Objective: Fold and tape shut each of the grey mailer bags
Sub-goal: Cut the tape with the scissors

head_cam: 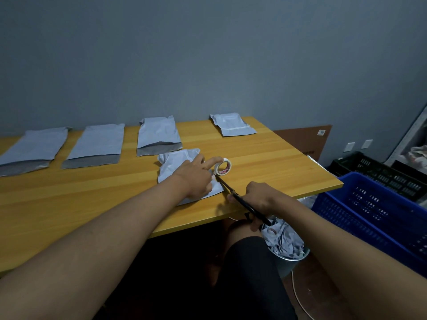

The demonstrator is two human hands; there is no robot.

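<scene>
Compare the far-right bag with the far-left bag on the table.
The far-right bag is folded short with a pale strip, apparently tape, across its flap; the far-left bag lies long, its dark flap unfolded and untaped. The far-right one looks crumpled, the far-left one smoother. Both are grey mailers lying flat along the table's far edge.
</scene>
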